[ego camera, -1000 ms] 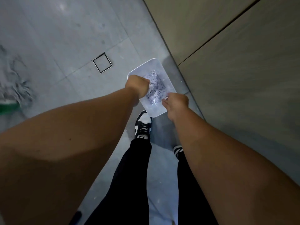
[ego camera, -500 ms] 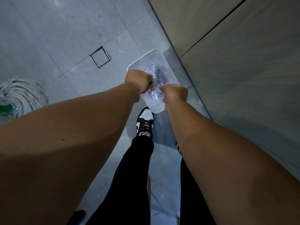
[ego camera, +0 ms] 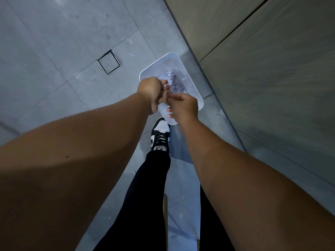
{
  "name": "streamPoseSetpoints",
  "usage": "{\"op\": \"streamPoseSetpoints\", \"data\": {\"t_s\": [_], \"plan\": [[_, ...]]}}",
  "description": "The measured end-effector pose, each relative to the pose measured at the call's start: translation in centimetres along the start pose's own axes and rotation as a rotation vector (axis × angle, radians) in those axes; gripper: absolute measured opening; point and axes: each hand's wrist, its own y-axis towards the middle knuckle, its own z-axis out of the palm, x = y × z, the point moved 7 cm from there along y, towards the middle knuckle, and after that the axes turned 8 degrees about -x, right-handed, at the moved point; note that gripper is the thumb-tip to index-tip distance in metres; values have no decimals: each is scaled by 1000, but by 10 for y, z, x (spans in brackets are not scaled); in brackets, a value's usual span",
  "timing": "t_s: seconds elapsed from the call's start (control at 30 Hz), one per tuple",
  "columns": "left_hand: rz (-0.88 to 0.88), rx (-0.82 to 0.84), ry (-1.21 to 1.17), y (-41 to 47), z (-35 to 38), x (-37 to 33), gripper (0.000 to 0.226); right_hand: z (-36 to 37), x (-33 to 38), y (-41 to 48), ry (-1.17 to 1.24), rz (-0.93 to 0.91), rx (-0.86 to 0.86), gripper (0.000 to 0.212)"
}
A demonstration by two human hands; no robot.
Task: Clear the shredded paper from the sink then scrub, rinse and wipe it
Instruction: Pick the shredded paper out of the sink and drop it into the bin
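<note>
- Bin (ego camera: pixel 192 82): translucent white plastic, smooth.
- Shredded paper (ego camera: pixel 174 82): matt strips.
- Floor (ego camera: pixel 54 42): grey tiles, matt, speckled.
- Cabinet (ego camera: pixel 272 69): wood-grain panels, matt.
- Drain frame (ego camera: pixel 108 62): metal.

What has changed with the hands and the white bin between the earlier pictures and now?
The left hand and right hand came together over the bin's near end, fingers meeting as if picking scraps off. The white bin and its shredded paper stayed put on the floor.
</note>
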Motion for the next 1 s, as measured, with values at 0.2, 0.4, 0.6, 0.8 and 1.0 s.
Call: {"op": "streamPoseSetpoints", "data": {"t_s": [0.2,0.4,0.6,0.8,1.0], "plan": [[-20,27,-56,3,0,2,32,-5,10,9,-99,-121,-76,25],[-16,54,-10,-1,1,0,34,-15,2,26,-28,-6,-205,30],[-26,50,-2,0,3,2,38,1,2,19,57,29,-39,20],[-10,69,-48,-8,8,-2,30,5,-5,17,302,176,-60,9],[50,18,38,-6,1,-4,39,-7,-9,28,103,108,-197,21]]}}
